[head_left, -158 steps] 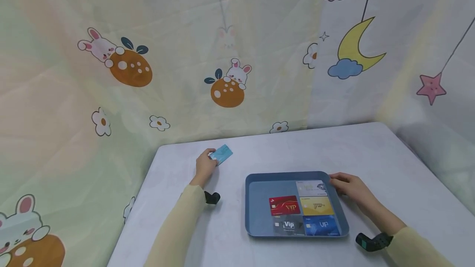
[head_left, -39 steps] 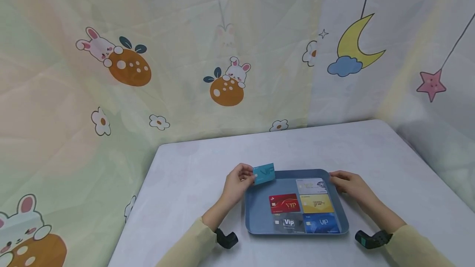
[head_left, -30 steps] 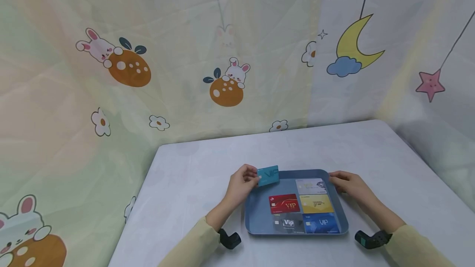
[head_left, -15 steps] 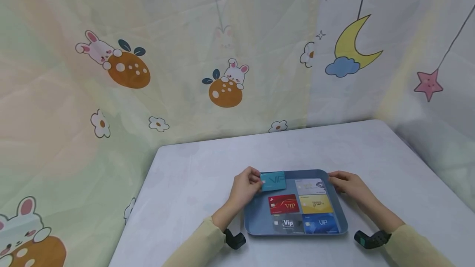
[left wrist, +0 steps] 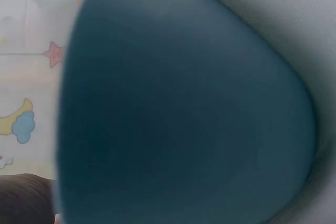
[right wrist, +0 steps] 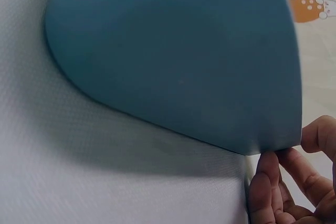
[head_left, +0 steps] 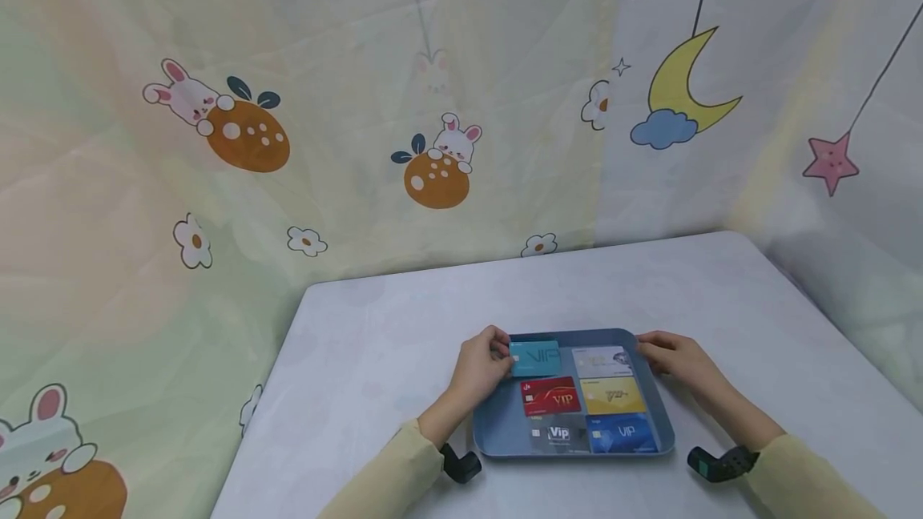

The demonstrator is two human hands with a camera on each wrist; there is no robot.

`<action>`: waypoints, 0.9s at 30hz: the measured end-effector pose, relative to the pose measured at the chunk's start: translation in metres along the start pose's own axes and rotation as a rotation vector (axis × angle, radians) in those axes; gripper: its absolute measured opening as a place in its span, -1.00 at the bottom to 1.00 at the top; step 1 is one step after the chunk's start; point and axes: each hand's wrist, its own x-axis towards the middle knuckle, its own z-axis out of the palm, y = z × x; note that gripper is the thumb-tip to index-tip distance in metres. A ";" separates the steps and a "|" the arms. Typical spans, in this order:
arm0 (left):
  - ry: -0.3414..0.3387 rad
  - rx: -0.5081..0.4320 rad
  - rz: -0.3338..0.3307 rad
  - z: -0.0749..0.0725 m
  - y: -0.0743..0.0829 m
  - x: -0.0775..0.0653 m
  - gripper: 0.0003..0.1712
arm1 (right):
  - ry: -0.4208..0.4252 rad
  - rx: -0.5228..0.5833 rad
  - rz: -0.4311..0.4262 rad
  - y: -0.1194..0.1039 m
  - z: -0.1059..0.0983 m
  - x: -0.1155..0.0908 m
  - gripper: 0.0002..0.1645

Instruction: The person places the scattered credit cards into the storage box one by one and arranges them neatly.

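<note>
In the head view, the left hand pinches the left edge of a teal VIP card with thumb and fingers. That card lies low over the far left part of a blue tray, just behind a red VIP card. The right hand grips the tray's rim near its far right corner. Seen from the right wrist, thumb and fingertips meet the rim from either side. The tray's outer wall fills most of the left wrist view, hiding the card there.
White, yellow and blue cards form a column along the tray's right side. A grey card lies in front of the red one. The white tabletop surrounds the tray, with printed cloth walls behind and beside it.
The left hand has carried the teal card from the table's far left rightward to the tray, then lowered it inside the far left part. The right hand stays at the rim.
</note>
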 end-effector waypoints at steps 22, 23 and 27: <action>-0.003 0.164 0.015 0.011 0.000 0.006 -0.71 | 0.004 0.011 -0.003 0.001 0.000 0.000 -0.35; -0.003 0.175 0.015 0.011 0.000 0.006 -0.71 | 0.004 0.012 -0.003 0.001 0.000 0.000 -0.34; 0.009 0.222 0.023 0.012 0.000 0.005 -0.69 | 0.004 0.013 -0.001 0.002 0.000 0.000 -0.34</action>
